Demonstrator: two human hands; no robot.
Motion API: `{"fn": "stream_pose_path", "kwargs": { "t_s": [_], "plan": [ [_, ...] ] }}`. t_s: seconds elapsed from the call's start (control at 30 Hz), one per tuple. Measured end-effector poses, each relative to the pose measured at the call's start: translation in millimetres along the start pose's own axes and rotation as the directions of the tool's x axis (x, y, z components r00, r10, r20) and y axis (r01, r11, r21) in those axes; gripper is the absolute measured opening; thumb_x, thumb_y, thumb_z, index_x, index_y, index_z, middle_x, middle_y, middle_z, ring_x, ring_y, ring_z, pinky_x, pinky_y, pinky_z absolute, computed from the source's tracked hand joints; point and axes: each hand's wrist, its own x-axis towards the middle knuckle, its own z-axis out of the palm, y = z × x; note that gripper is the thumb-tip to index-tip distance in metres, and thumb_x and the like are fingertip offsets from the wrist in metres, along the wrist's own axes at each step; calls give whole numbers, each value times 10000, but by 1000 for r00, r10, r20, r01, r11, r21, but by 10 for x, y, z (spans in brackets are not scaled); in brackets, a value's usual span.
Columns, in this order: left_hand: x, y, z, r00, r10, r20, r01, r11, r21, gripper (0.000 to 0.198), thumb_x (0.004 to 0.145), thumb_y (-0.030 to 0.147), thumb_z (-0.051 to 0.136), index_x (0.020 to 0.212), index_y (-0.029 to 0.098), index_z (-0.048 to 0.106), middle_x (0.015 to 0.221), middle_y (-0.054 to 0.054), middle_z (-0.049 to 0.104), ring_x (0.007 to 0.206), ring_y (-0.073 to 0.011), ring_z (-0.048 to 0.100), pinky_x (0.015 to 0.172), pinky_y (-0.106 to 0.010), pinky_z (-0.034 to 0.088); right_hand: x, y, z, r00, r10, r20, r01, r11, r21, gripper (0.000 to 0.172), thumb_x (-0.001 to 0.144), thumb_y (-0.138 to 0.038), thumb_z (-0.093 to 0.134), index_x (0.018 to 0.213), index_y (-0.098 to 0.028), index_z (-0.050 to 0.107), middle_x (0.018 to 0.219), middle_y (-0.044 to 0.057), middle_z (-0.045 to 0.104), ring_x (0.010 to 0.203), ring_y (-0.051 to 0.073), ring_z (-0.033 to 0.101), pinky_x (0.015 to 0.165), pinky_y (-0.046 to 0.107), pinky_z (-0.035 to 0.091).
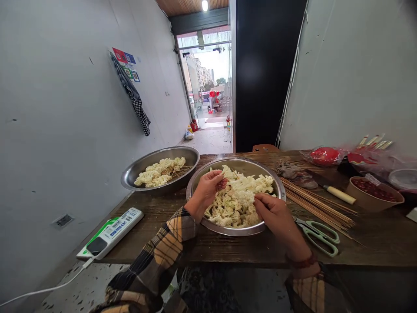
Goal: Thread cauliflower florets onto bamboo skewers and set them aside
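Observation:
Over a wide steel bowl (pixel 224 230) filled with cauliflower florets (pixel 228 211), both hands work close together. My right hand (pixel 273 213) is closed, thumb and fingers pinching the edge of a pale cauliflower piece (pixel 246 198). My left hand (pixel 207 190) is closed in a pinch at the bowl's left side, fingertips beside the cauliflower; what lies between them is too small to make out. Left of this bowl, a second steel basin (pixel 128 176) holds cauliflower (pixel 159 171) on thin wooden skewers (pixel 180 171).
Loose bamboo skewers (pixel 317 204) lie right of the bowl, with green-handled scissors (pixel 322 237) in front. Behind them are a wooden-handled knife (pixel 340 194) and a paper tub (pixel 368 204) of red food. A white power bank with a cable (pixel 119 230) rests at the table's left.

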Motion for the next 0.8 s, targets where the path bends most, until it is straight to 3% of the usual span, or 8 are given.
{"fn": "stream_pose_path", "kwargs": {
  "t_s": [0.23, 0.43, 0.63, 0.8],
  "plan": [
    [-28, -2, -19, 1000, -9, -10, 8, 995, -101, 249, 629, 249, 787, 756, 119, 618, 677, -35, 640, 595, -90, 588, 573, -207, 473, 12, -34, -4, 988, -42, 147, 65, 986, -152, 282, 890, -337, 470, 793, -180, 683, 618, 3, 603, 623, 167, 582, 596, 254, 444],
    [-53, 14, -19, 1000, -26, -14, 24, 993, -119, 216, 666, 200, 753, 788, 124, 592, 666, -33, 638, 601, -96, 602, 588, -209, 482, 17, -13, 44, 987, -60, 150, 91, 973, -211, 312, 900, -346, 466, 899, -179, 730, 745, 44, 699, 732, 202, 649, 662, 279, 485],
    [-85, 27, -27, 1000, -2, 16, 4, 992, -124, 238, 651, 215, 761, 797, 116, 602, 680, -42, 655, 598, -92, 602, 584, -200, 470, 9, -24, 69, 991, -35, 127, 66, 965, -254, 320, 901, -358, 467, 918, -191, 740, 531, 1, 599, 567, 180, 595, 568, 268, 465],
    [-87, 19, -36, 1000, 9, 20, -5, 987, -158, 251, 631, 229, 778, 779, 118, 607, 663, -29, 650, 595, -89, 597, 589, -206, 470, 1, -35, 87, 994, -48, 95, 71, 962, -264, 308, 887, -355, 483, 871, -186, 740, 564, 0, 603, 530, 156, 558, 523, 250, 438]
  ]
}}
